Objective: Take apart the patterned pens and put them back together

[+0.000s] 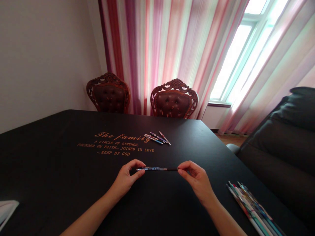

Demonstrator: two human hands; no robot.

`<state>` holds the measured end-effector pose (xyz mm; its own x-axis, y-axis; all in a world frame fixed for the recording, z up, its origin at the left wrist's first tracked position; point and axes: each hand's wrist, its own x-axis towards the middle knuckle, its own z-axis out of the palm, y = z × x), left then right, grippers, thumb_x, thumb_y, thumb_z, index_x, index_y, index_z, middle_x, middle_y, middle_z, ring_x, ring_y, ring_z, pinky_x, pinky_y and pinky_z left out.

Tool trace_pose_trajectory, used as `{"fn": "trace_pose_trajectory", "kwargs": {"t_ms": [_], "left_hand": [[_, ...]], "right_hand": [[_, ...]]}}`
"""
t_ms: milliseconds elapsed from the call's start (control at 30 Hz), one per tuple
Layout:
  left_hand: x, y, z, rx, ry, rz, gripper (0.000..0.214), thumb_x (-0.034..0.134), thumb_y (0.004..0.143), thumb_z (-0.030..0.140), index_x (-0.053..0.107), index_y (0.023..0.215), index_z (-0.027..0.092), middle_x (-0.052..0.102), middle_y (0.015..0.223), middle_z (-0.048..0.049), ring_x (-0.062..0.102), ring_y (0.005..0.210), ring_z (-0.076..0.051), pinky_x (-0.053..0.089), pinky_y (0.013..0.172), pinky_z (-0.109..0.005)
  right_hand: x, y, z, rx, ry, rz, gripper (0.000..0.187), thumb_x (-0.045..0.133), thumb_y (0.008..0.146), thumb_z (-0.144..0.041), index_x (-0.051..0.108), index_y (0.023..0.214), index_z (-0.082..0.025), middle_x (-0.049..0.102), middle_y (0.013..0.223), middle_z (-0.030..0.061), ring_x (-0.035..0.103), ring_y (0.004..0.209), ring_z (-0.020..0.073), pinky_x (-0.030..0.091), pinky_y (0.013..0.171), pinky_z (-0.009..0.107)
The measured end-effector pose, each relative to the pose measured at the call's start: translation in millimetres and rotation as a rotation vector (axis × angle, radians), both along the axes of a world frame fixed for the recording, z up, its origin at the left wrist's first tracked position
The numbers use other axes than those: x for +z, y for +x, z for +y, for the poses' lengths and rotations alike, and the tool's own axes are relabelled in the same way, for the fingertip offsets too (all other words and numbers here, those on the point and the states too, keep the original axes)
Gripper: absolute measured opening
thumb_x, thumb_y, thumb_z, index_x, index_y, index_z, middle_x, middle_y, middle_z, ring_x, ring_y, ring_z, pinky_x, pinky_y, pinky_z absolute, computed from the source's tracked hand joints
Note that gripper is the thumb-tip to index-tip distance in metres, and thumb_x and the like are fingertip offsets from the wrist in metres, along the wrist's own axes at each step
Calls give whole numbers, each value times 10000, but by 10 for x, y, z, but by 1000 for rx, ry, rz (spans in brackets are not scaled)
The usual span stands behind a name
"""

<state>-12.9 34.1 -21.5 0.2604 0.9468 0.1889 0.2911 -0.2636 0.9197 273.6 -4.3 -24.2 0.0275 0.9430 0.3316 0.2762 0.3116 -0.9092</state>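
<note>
I hold a slim patterned pen [157, 169] level above the black table [61, 183], one hand at each end. My left hand [126, 178] pinches the tip end between thumb and fingers. My right hand [195, 178] pinches the dark back end. A small heap of several similar pens [157, 137] lies farther back, past the pen I hold. Another bundle of several colourful pens [253, 209] lies at the table's near right edge, close to my right forearm.
Orange lettering [115, 146] is printed on the tabletop. Two carved dark-red chairs [108, 93] [174, 100] stand behind the table before striped curtains. A dark sofa [283, 144] sits to the right. Something white [7, 209] lies at the near left edge.
</note>
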Motion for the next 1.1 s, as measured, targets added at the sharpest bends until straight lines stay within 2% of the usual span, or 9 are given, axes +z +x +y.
{"fn": "trace_pose_trajectory", "kwargs": {"t_ms": [233,533,800,1100], "left_hand": [[-25,1,-22,-60,-46,-17,144,688,795,304,690,884,191,674,848,-20,611,856,-209,437,800,-291],[17,23,-44,-53,-20,-16,123,696,782,284,682,864,194,671,849,-22,606,859,-213,423,798,-298],[-28,43,-27,-22,-77,-36,166,687,793,328,675,881,187,660,841,-20,585,824,-198,417,762,-283],[17,68,-65,-53,-115,-73,159,701,778,312,680,869,184,655,821,-15,571,786,-181,413,726,-263]], "right_hand": [[-1,2,-5,-12,29,-20,135,688,823,-336,655,852,-208,648,840,27,601,808,195,459,755,317],[43,-54,-44,-36,-81,-52,223,624,870,-398,627,785,-192,679,721,19,601,698,173,430,692,298],[40,-98,-47,37,-15,12,185,684,816,-299,668,976,-208,649,895,35,602,836,193,464,789,318],[48,-118,-45,-4,-24,-1,151,713,791,-321,702,897,-213,649,835,24,607,797,194,458,738,304]]}}
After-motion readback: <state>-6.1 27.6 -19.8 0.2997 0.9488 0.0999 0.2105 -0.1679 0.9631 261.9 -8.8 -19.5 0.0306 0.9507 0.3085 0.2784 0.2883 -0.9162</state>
